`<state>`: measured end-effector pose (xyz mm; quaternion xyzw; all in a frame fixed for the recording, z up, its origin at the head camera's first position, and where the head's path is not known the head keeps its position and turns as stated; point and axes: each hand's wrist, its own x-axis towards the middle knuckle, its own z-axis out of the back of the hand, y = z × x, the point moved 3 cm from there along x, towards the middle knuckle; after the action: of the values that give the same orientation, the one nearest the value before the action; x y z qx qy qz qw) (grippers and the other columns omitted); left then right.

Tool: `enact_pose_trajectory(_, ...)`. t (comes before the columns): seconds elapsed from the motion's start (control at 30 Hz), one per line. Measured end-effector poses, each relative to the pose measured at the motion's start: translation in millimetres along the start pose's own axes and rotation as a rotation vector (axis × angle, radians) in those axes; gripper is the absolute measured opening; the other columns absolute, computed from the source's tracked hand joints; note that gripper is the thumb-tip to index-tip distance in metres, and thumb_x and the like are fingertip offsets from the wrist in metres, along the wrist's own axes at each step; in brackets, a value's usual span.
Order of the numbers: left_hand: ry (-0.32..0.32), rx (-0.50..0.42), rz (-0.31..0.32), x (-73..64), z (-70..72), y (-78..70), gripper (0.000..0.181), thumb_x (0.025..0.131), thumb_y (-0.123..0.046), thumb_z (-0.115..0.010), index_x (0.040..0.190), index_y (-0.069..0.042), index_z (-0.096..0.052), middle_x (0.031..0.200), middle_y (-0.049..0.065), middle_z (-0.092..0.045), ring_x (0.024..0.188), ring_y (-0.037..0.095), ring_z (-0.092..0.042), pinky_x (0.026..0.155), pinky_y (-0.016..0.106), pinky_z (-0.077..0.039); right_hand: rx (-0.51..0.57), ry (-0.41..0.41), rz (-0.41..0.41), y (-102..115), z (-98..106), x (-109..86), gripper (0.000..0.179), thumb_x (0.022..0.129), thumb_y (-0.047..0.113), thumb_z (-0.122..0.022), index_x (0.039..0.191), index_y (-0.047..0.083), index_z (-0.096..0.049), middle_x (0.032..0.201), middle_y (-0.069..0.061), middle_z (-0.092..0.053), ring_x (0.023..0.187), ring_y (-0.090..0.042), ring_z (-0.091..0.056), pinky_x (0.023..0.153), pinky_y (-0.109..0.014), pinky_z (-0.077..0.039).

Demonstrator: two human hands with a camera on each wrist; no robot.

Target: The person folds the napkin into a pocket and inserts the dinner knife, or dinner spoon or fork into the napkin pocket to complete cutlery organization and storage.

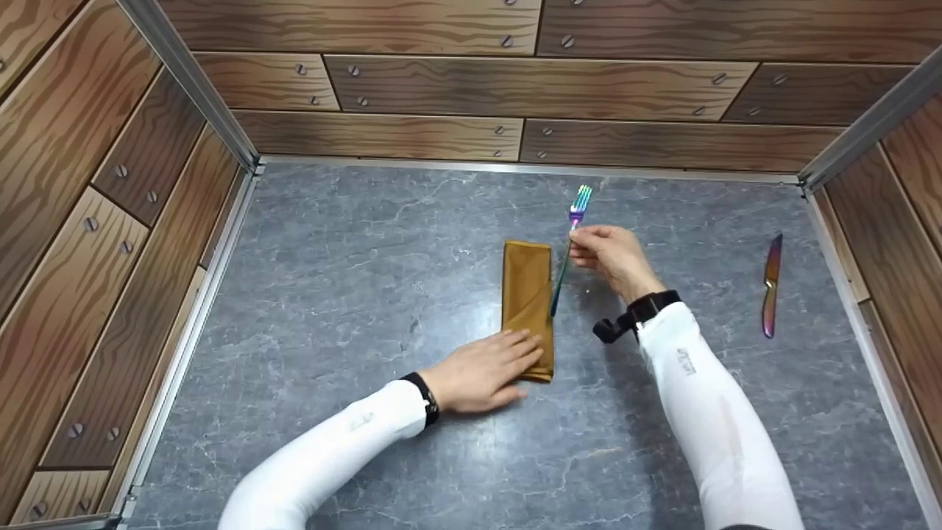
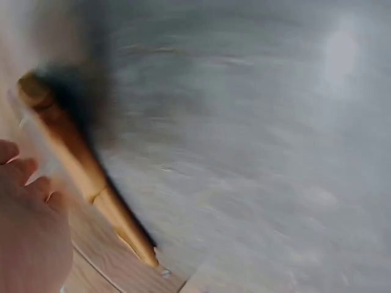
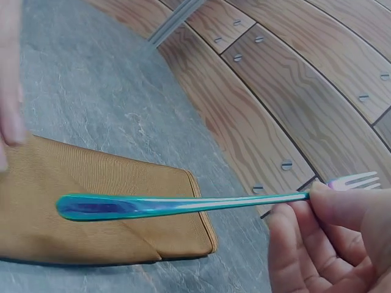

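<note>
A folded golden-brown cloth napkin [image 1: 526,287] lies lengthwise on the grey marbled surface. My left hand [image 1: 482,372], fingers straight, is over its near end in the head view; in the left wrist view that hand [image 2: 30,226] is at the lower left edge, beside the blurred napkin [image 2: 79,159]. Between thumb and fingers my right hand [image 1: 611,258] pinches an iridescent fork [image 1: 563,272] near its neck, tines pointing away. The fork's handle [image 3: 140,206] overlaps the napkin [image 3: 165,177] in the right wrist view. A rainbow-coloured knife [image 1: 770,287] lies off to the right.
Wood-patterned walls [image 1: 515,88] with metal frame strips close in the surface [image 1: 353,280] at the back, left and right. The knife is near the right wall [image 1: 894,243].
</note>
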<state>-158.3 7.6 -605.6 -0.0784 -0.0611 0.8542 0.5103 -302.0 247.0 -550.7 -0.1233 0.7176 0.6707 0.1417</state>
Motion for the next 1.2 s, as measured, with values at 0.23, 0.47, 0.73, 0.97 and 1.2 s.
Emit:
enact_pose_trajectory(0.23, 0.027, 0.216, -0.120, -13.8, -18.9, -0.1, 0.082, 0.106, -0.064, -0.021, 0.164, -0.008, -0.010, 0.171, 0.010, -0.006, 0.157, 0.024, -0.002, 0.126, 0.037, -0.002, -0.177, -0.040, 0.044, 2.4, -20.8, 12.8, 0.029, 0.098, 0.019, -0.072, 0.117, -0.003, -0.069, 0.085, 0.000, -0.073, 0.072, -0.007, -0.067, 0.061, -0.019, -0.053)
enact_pose_trajectory(0.47, 0.011, 0.237, -0.131, -17.6, -27.8, -1.5, 0.086, 0.104, -0.067, -0.025, 0.164, -0.006, -0.014, 0.170, 0.012, -0.011, 0.156, 0.025, -0.009, 0.126, 0.037, -0.009, -0.297, -0.063, 0.085, -1.1, -43.5, 23.2, 0.024, 0.098, 0.020, -0.070, 0.110, -0.001, -0.072, 0.087, 0.001, -0.070, 0.064, -0.008, -0.059, 0.053, -0.018, -0.043)
enact_pose_trajectory(0.73, -0.002, 0.305, -0.114, -16.8, -31.1, -5.8, 0.088, 0.103, -0.070, -0.020, 0.164, -0.006, -0.015, 0.170, 0.013, -0.011, 0.156, 0.025, -0.009, 0.126, 0.038, -0.010, -0.332, -0.049, 0.111, -12.7, -57.6, 29.5, 0.022, 0.098, 0.017, -0.070, 0.104, -0.004, -0.073, 0.088, -0.003, -0.068, 0.079, -0.018, -0.056, 0.063, -0.023, -0.046)
enact_pose_trajectory(0.97, -0.030, 0.314, -0.111, -16.4, -33.6, -6.3, 0.089, 0.102, -0.070, -0.023, 0.164, -0.006, -0.016, 0.170, 0.013, -0.012, 0.156, 0.026, -0.010, 0.126, 0.038, -0.010, -0.408, 0.009, 0.072, -26.3, -60.3, 23.0, 0.024, 0.097, 0.017, -0.071, 0.106, -0.004, -0.074, 0.085, -0.002, -0.066, 0.063, -0.007, -0.048, 0.054, -0.019, -0.039)
enact_pose_trajectory(1.2, -0.030, 0.352, -0.108, -16.5, -35.2, -6.7, 0.090, 0.102, -0.072, -0.019, 0.164, -0.006, -0.017, 0.170, 0.013, -0.013, 0.156, 0.026, -0.010, 0.126, 0.039, -0.010, -0.456, 0.035, 0.033, -37.4, -63.1, 10.7, 0.022, 0.094, 0.017, -0.074, 0.103, -0.003, -0.076, 0.078, 0.001, -0.063, 0.056, -0.006, -0.042, 0.051, -0.020, -0.035)
